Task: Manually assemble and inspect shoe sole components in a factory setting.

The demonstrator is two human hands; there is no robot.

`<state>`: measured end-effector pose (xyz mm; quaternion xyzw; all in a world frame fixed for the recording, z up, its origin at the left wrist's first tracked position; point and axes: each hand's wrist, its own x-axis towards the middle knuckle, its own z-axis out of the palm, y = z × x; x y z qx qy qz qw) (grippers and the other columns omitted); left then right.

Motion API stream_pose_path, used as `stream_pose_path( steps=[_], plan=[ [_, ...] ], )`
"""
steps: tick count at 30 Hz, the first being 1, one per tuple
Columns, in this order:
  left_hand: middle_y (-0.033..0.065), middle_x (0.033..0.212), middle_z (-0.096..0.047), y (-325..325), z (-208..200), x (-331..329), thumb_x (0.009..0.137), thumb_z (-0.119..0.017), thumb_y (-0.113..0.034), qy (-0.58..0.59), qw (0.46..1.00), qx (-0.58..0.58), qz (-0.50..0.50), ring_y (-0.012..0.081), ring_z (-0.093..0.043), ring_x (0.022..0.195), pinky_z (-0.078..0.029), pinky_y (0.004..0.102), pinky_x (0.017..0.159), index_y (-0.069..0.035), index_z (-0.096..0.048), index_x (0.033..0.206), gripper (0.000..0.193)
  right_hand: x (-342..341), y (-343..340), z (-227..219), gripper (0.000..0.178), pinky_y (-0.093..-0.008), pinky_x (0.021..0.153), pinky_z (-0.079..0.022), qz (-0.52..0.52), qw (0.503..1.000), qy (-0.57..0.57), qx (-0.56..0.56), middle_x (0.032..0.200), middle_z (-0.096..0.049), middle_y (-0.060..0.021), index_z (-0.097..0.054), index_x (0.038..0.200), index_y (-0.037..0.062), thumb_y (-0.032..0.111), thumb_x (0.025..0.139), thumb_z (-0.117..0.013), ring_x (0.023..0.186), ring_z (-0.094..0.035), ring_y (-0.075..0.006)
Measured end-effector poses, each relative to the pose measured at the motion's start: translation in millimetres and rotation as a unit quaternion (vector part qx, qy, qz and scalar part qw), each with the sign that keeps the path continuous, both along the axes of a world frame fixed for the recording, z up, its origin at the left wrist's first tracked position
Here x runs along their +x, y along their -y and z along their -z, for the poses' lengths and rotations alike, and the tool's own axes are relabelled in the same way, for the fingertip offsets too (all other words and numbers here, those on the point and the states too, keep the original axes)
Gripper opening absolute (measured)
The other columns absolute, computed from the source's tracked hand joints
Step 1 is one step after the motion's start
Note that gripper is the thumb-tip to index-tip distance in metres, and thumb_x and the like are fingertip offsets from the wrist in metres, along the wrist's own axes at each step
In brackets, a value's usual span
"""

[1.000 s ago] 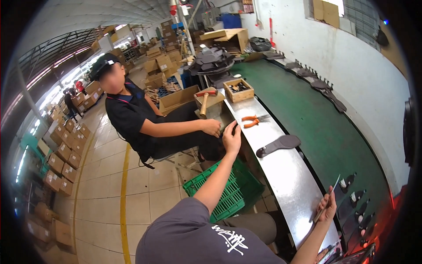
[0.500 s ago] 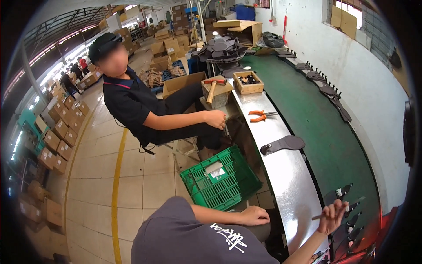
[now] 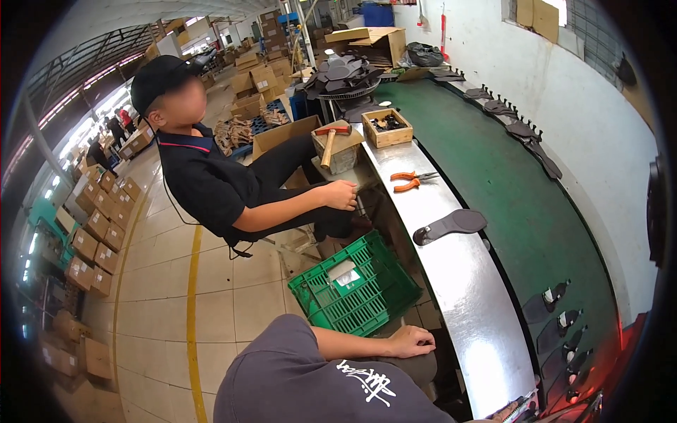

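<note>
1. Head view: left hand (image 3: 412, 342) is resting on the lap, fingers loosely curled, gripping nothing.
2. Right hand (image 3: 509, 410) is barely showing at the bottom edge; its grip I cannot tell.
3. Green crate (image 3: 356, 289) is sitting just beyond the left fingers, steel bench (image 3: 465, 282) to their right.

The left forearm, bare below a grey sleeve, runs from 6 o'clock out toward 3 o'clock, elbow bent. The left hand (image 3: 412, 342) lies palm down on the person's own thigh, fingers loosely curled together and closed on nothing. The right hand (image 3: 506, 410) shows only as a sliver at the frame's 5 o'clock edge; its grip cannot be made out.
</note>
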<state>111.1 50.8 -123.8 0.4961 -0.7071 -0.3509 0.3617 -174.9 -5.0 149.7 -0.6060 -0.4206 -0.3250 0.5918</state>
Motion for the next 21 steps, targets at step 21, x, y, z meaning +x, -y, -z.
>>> stream_pose_path(
  steps=[21],
  plan=[
    [0.0087,0.072,-0.062,8,2,6,0.082,-0.063,-0.030,0.022,0.997,0.053,-0.043,0.0258,-0.061,0.067,-0.045,0.0381,0.057,-0.006,-0.066,0.087,0.025,-38,107,73,0.029,-0.0330,0.052,-0.046,-0.248,0.951,-0.125,-0.135,0.090,-0.060,-0.0133,-0.060,0.105,0.0032,0.028,0.098,-0.047,0.061,-0.056,-0.0205]
  ],
)
